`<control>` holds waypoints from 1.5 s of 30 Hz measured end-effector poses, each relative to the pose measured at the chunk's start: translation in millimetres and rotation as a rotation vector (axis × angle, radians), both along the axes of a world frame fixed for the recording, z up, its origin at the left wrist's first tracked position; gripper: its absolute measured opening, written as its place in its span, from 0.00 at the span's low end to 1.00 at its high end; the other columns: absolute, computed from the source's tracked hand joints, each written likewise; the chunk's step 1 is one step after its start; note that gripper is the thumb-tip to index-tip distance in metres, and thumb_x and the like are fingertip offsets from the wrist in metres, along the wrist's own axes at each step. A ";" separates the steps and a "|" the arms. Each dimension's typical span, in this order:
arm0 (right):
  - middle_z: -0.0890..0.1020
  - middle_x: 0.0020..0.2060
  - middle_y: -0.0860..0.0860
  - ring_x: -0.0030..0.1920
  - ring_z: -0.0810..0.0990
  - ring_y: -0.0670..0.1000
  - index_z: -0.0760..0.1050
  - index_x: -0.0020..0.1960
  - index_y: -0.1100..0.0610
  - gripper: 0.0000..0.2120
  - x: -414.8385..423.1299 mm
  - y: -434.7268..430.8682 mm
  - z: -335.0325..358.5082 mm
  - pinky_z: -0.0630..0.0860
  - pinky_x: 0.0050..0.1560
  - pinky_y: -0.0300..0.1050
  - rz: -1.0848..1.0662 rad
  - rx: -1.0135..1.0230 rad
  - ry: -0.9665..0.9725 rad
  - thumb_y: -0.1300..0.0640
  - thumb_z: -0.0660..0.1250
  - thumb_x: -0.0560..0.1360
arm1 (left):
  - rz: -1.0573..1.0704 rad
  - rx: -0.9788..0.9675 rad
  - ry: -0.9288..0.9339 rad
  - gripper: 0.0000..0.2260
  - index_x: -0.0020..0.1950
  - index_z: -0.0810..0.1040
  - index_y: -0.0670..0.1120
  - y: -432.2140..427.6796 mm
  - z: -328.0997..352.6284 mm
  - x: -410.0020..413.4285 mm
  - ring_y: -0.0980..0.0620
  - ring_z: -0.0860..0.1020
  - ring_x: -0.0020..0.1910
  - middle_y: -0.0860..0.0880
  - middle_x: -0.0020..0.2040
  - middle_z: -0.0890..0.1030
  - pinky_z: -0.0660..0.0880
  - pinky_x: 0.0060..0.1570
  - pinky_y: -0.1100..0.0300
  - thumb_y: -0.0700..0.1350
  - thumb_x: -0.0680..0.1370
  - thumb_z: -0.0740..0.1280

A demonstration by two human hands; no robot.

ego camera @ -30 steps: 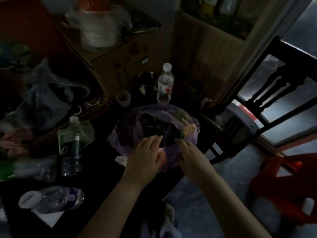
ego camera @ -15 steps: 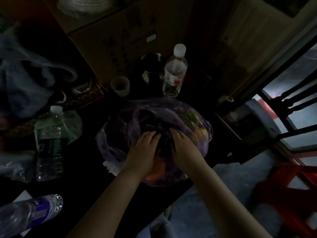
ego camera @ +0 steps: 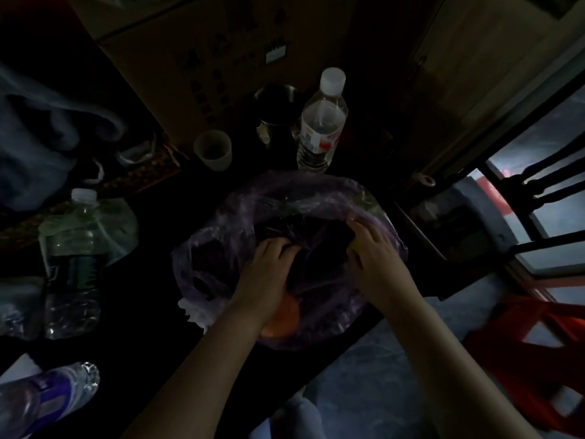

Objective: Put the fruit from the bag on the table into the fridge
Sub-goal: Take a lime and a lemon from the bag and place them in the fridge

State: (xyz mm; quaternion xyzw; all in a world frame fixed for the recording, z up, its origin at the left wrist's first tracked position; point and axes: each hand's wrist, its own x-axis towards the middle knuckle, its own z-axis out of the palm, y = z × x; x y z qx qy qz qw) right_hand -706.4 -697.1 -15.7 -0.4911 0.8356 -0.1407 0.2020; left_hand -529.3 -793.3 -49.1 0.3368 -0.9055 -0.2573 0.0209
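1. Bag (ego camera: 285, 201), purple plastic, sits mid-frame on the dark worktop (ego camera: 148, 315); orange fruit (ego camera: 281, 318) shows through its lower side.
2. Left hand (ego camera: 269, 274): fingers curl into the folds; I cannot tell if they grip.
3. Right hand (ego camera: 376, 264): fingers spread flat on the plastic.

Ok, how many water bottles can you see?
3: a white-capped bottle behind the bag, a left bottle standing, a lying bottle at near left. Others may hide in the dark.
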 end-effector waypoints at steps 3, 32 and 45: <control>0.63 0.73 0.50 0.74 0.59 0.51 0.70 0.67 0.57 0.19 -10.1 3.6 -5.9 0.61 0.72 0.51 -0.010 0.004 0.014 0.55 0.62 0.77 | 0.006 0.014 -0.013 0.29 0.74 0.62 0.48 1.9 -0.7 -4.5 0.48 0.61 0.69 0.48 0.70 0.63 0.69 0.64 0.51 0.35 0.74 0.64; 0.70 0.67 0.52 0.66 0.70 0.57 0.65 0.70 0.51 0.29 -7.8 19.4 -5.4 0.72 0.59 0.54 -0.199 -0.074 -0.044 0.53 0.71 0.71 | 0.064 0.033 0.011 0.25 0.74 0.61 0.50 18.4 31.3 -6.7 0.53 0.63 0.69 0.53 0.71 0.62 0.65 0.63 0.62 0.46 0.78 0.64; 0.70 0.68 0.51 0.67 0.69 0.54 0.66 0.70 0.53 0.32 54.3 64.0 60.6 0.71 0.62 0.49 -0.215 -0.355 -0.052 0.56 0.74 0.70 | 0.034 0.008 0.239 0.25 0.73 0.65 0.49 47.6 89.5 29.8 0.52 0.64 0.69 0.52 0.69 0.66 0.64 0.66 0.61 0.42 0.76 0.67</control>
